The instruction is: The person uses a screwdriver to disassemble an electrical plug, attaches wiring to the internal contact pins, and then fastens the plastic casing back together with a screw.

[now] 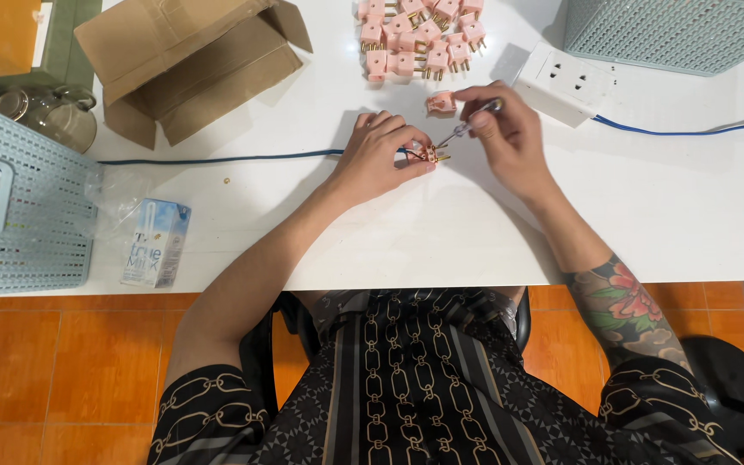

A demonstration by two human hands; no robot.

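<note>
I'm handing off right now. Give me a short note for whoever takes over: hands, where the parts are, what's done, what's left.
Left hand: pinches an opened pink plug on the white table, with a dark cable running into it.
Right hand: holds a small screwdriver, tip at the plug.
Plug cover lies loose just behind.
Pile of pink plugs sits at the far edge, beside a white power strip.
Done: plug opened, cable in.
Left: screws cannot be judged; cover not yet on.

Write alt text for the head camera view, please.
A person's left hand pinches an opened pink plug on a white table while the right hand works a small screwdriver into it. More pink plugs lie piled beyond.
</note>
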